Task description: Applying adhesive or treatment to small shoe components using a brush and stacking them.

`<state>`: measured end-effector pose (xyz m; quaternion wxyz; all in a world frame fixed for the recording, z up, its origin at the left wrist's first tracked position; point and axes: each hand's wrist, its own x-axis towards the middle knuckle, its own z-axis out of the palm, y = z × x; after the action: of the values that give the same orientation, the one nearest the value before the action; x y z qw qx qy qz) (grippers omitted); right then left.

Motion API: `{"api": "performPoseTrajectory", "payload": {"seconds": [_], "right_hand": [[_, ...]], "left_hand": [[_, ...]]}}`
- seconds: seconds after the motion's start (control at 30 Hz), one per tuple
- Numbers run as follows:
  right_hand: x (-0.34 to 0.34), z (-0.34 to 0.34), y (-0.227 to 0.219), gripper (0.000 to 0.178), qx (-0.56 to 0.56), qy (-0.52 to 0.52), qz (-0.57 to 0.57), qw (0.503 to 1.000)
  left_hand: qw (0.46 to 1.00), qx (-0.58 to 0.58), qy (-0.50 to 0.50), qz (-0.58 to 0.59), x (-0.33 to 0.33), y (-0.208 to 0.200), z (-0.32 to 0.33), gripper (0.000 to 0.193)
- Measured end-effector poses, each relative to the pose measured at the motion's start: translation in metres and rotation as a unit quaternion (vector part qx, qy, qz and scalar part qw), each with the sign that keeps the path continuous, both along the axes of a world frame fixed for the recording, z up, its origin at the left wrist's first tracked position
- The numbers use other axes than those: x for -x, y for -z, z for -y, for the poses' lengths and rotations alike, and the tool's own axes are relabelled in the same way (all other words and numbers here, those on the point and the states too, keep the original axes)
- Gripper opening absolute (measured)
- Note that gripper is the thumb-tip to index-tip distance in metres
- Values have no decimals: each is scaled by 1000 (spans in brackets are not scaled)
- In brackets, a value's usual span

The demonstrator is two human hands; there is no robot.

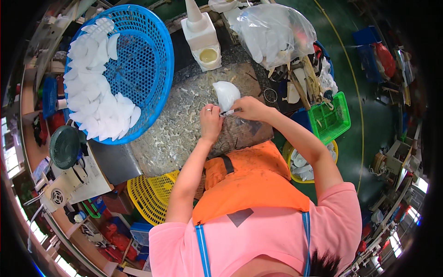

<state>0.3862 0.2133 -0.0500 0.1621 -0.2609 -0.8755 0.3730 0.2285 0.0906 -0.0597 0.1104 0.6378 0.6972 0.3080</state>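
Observation:
A white, half-moon-shaped piece (226, 93) stands at the upper middle of the worn work board (184, 115). My left hand (211, 123), a ring on one finger, is closed at the piece's lower left edge and pinches it there. From the other side my right hand (251, 109) grips a small slim tool (230, 112), dark with a pale part. Its tip points left and meets the piece's bottom edge beside my left fingers. Exactly what kind of tool it is, I cannot tell. Whitish scraps lie stuck over the board.
A large blue basket (159, 69) at left holds many similar white pieces. Behind the board stand a white bottle-like container (199, 34) and a plastic bag of white pieces (277, 34). A green basket (330, 117) is at right, yellow baskets (152, 196) below.

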Motion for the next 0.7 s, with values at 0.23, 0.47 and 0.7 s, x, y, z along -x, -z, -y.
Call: {"api": "performPoseTrajectory", "payload": {"seconds": [0.23, 0.47, 0.7], "right_hand": [[30, -27, 2, 19, -53, 88, 14, 995], [-5, -13, -6, 24, 0, 86, 44, 995], [27, -54, -15, 26, 62, 87, 167, 980]], "left_hand": [[997, -35, 64, -6, 10, 9, 4, 14], [968, -149, -128, 159, 40, -71, -2, 12], [968, -85, -229, -62, 180, -92, 54, 11]]}}
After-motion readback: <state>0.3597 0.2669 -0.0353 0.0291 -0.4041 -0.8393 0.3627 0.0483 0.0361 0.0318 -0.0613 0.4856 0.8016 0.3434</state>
